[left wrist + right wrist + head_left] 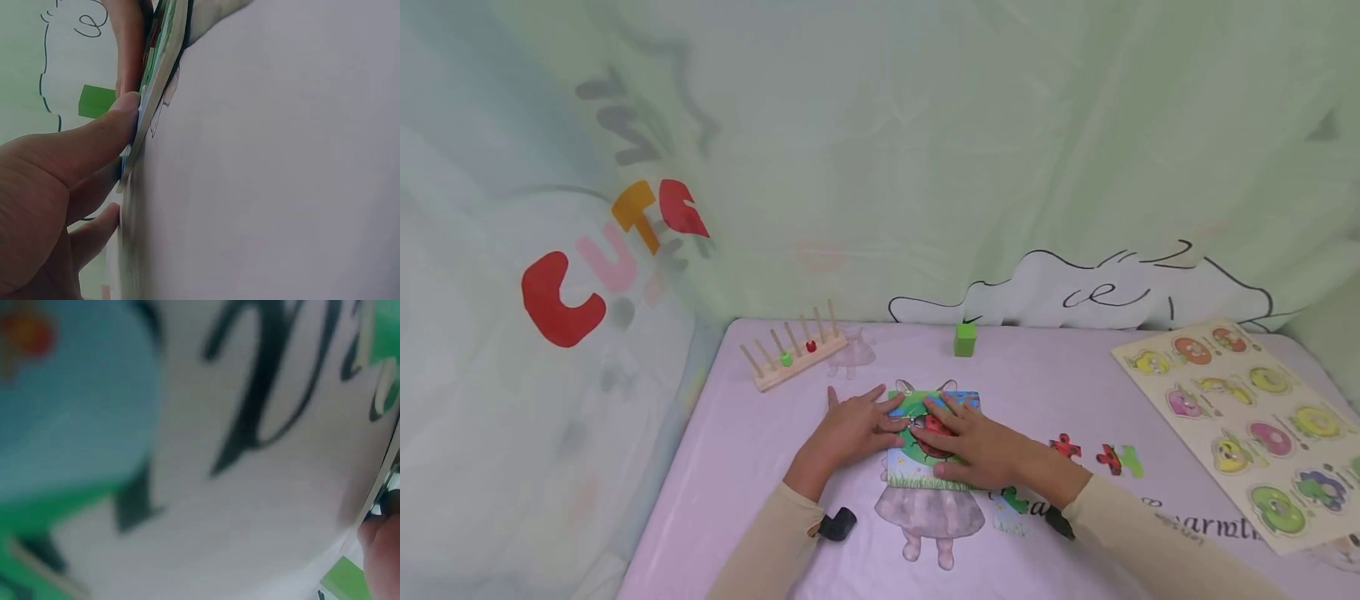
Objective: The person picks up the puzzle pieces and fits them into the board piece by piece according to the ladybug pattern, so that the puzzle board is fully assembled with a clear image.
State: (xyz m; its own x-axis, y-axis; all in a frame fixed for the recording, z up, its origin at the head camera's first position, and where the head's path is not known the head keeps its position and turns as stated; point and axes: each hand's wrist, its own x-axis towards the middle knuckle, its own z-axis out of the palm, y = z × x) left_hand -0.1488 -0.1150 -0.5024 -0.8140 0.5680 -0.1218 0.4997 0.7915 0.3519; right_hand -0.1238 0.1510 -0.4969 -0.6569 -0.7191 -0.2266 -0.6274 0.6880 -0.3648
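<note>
A ladybug jigsaw board (917,481) lies on the table, with a green and blue picture and grass along its lower edge. My left hand (850,429) rests on the board's left side, fingers spread, some of them reaching past its upper left corner. In the left wrist view the left thumb (112,122) touches the board's edge (159,81). My right hand (988,446) lies over the right part, its straight fingers across the red ladybug (921,446) and hiding much of it. Only a bit of the right hand (382,556) shows in the right wrist view.
Loose jigsaw pieces (1108,458) lie right of the board, with a green piece (1015,500) by the right wrist. Behind are a wooden peg rack (801,362) with two small beads and a green block (965,340). A fruit puzzle board (1213,408) lies at the right.
</note>
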